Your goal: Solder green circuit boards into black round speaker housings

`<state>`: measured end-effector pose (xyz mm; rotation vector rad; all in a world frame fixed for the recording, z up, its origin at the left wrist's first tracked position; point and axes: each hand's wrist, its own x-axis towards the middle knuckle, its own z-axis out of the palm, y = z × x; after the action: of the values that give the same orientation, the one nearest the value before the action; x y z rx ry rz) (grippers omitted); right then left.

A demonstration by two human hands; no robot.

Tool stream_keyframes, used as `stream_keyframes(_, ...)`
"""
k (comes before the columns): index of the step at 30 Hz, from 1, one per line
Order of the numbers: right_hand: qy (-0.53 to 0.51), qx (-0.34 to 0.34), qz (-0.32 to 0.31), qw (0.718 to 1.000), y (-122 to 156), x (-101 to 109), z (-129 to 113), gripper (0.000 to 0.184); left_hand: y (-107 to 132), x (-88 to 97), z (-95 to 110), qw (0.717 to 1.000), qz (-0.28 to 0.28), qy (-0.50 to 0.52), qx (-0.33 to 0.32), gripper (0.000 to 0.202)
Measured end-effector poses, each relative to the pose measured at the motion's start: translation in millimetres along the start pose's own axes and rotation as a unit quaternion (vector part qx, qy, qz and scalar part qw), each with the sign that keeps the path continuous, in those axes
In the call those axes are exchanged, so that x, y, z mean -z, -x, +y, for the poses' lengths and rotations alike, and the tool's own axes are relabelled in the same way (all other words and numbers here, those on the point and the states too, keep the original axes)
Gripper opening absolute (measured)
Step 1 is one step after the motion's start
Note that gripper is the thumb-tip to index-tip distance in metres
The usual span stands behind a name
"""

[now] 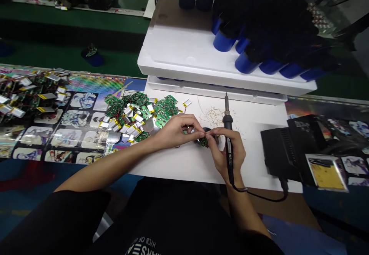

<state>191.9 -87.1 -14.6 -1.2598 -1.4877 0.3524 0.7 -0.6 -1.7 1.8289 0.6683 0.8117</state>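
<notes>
My left hand (184,130) is closed, its thumb and forefinger pinched on something too small to make out. Its fingertips meet those of my right hand (230,151) over a dark round housing (204,143) with a green circuit board inside, partly hidden by the fingers. Resting across my right hand is a black soldering iron (228,126), its metal tip pointing away from me. That hand's thumb and forefinger also pinch together at the housing. Left of my hands lies a pile of green circuit boards (167,109) and silver batteries (137,117) with yellow ends.
Behind my hands, a white foam tray (178,51) carries several blue cups (225,42). Small pale bits (216,115) litter the white work surface (178,166). A black soldering station (278,151) stands at right, its cord near my right wrist. More boards with batteries (31,93) lie far left.
</notes>
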Motion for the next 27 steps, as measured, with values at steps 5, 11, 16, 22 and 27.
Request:
stream_keyframes(5, -0.028, -0.007, -0.007, 1.000, 1.8, -1.2, 5.1, 0.024, -1.0, 0.3, 1.8, 1.000, 0.001, 0.017, 0.015, 0.011)
stream_keyframes(11, -0.049, -0.014, -0.007, 0.999, 1.1, -0.9, 4.5, 0.032, -0.8, 0.6, 3.4, 1.000, -0.005, 0.016, 0.017, 0.011)
stream_keyframes(16, -0.070, -0.050, 0.002, 0.996, 1.2, -3.5, 1.3, 0.029, -0.8, -0.8, 3.3, 1.000, -0.004, 0.001, 0.016, 0.012)
stream_keyframes(22, -0.074, -0.086, 0.030, 0.993, 0.1, -5.1, 0.3, 0.029, -0.6, -1.9, 2.7, 0.999, 0.010, 0.018, 0.028, 0.013)
stream_keyframes(27, -0.059, -0.068, 0.020, 0.996, 0.6, -4.5, 2.0, 0.027, 0.3, -2.3, 1.8, 0.999, 0.016, 0.028, 0.041, 0.014)
